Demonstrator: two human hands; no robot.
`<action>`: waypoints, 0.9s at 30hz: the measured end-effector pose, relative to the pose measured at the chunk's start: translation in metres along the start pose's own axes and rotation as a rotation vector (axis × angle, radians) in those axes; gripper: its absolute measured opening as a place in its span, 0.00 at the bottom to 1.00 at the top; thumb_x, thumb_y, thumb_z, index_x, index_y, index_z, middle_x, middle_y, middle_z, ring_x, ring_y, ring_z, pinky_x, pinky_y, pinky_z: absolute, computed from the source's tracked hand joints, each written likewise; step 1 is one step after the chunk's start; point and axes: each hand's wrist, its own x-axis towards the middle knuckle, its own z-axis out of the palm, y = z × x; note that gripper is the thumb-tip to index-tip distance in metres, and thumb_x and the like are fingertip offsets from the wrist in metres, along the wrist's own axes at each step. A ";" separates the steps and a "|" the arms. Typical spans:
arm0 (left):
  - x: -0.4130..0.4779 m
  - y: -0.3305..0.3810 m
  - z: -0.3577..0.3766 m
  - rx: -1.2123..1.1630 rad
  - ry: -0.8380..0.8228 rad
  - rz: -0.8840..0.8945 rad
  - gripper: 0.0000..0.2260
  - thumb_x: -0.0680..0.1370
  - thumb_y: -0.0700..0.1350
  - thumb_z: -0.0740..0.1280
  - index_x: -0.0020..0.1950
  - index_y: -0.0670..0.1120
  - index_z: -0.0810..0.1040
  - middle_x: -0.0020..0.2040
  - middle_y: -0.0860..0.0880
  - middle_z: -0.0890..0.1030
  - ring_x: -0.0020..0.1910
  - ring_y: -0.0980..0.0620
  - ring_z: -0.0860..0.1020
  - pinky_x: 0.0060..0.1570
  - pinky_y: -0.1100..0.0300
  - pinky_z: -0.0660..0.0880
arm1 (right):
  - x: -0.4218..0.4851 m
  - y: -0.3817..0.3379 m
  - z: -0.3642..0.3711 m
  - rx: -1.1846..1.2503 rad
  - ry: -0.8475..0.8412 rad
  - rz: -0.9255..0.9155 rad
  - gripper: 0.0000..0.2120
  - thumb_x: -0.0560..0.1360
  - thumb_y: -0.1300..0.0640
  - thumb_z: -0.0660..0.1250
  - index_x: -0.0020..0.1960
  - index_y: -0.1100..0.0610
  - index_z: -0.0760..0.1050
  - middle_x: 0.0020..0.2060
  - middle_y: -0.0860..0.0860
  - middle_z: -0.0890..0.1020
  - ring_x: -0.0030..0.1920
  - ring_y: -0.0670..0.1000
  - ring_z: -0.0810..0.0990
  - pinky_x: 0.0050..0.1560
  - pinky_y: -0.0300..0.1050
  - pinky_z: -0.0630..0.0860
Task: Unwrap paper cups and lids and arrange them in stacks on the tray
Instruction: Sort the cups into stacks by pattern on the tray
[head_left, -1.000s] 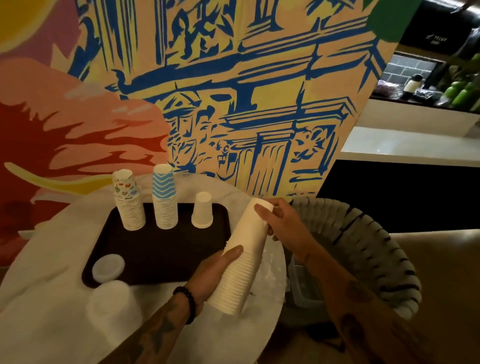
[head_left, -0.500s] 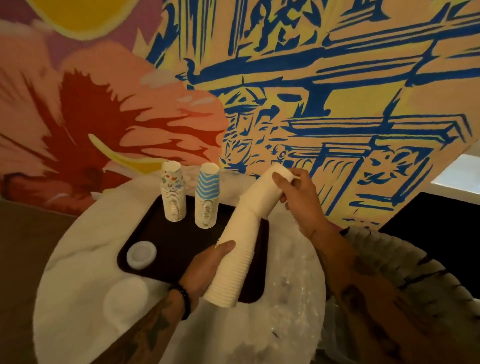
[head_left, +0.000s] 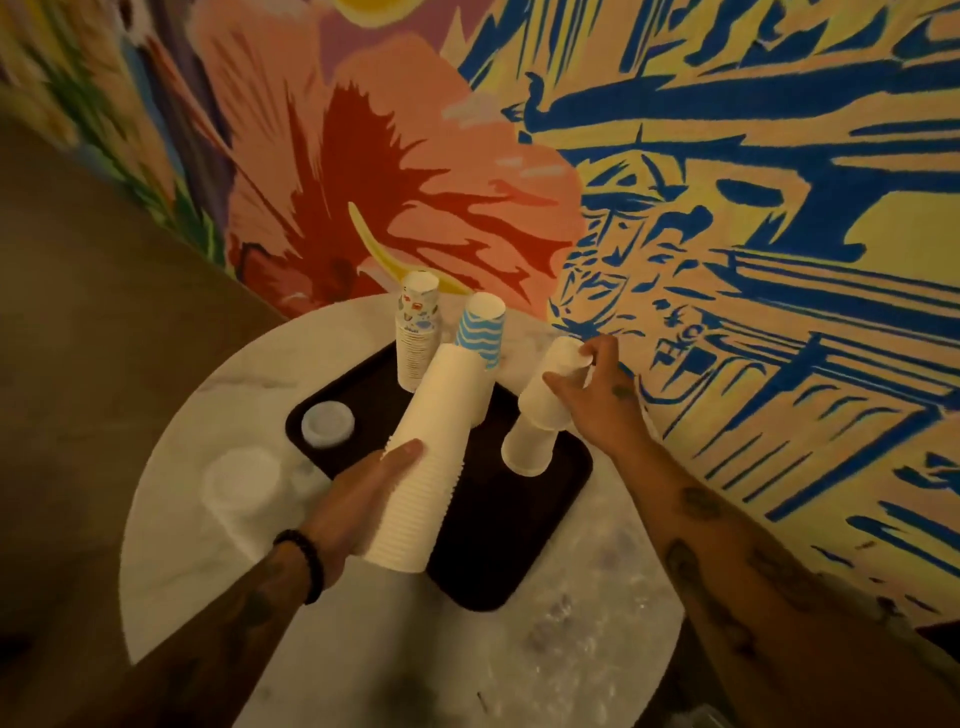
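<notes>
My left hand (head_left: 363, 499) grips a long stack of white paper cups (head_left: 431, 457), tilted over the dark tray (head_left: 519, 551). My right hand (head_left: 592, 395) pinches a few white cups (head_left: 550, 389) just above a short white stack (head_left: 527, 447) standing on the tray's right side. At the tray's far end stand a patterned cup stack (head_left: 415, 332) and a blue-striped stack (head_left: 480, 332). A white lid (head_left: 327, 423) lies on the tray's left part.
The tray sits on a round marble table (head_left: 218, 410) against a painted mural wall (head_left: 727, 208). A wrapped pile of lids (head_left: 241, 486) lies on the table left of the tray. Crumpled clear plastic wrap (head_left: 582, 623) lies near the table's right front.
My right hand has pulled a few cups off the top of the long stack and carried them right, over the short stack on the tray. The camera has tilted down and left.
</notes>
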 end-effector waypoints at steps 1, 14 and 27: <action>-0.002 -0.001 0.001 -0.016 0.024 0.012 0.36 0.61 0.70 0.73 0.64 0.52 0.78 0.54 0.47 0.85 0.54 0.44 0.84 0.59 0.41 0.78 | 0.002 0.006 0.005 -0.019 -0.026 0.010 0.22 0.75 0.51 0.74 0.58 0.51 0.62 0.53 0.51 0.74 0.54 0.58 0.77 0.53 0.55 0.76; 0.007 0.005 0.013 -0.003 0.043 0.040 0.31 0.64 0.68 0.75 0.62 0.56 0.76 0.57 0.47 0.83 0.54 0.44 0.83 0.59 0.43 0.79 | -0.011 0.019 0.020 -0.055 -0.104 0.067 0.15 0.78 0.43 0.68 0.58 0.51 0.75 0.59 0.50 0.75 0.55 0.50 0.75 0.54 0.45 0.71; 0.011 0.015 0.034 0.218 -0.030 0.087 0.20 0.68 0.62 0.75 0.57 0.61 0.74 0.57 0.53 0.80 0.54 0.51 0.80 0.54 0.54 0.78 | -0.026 -0.026 0.011 0.457 -0.285 0.212 0.15 0.76 0.48 0.73 0.58 0.53 0.75 0.39 0.53 0.81 0.30 0.47 0.76 0.29 0.43 0.72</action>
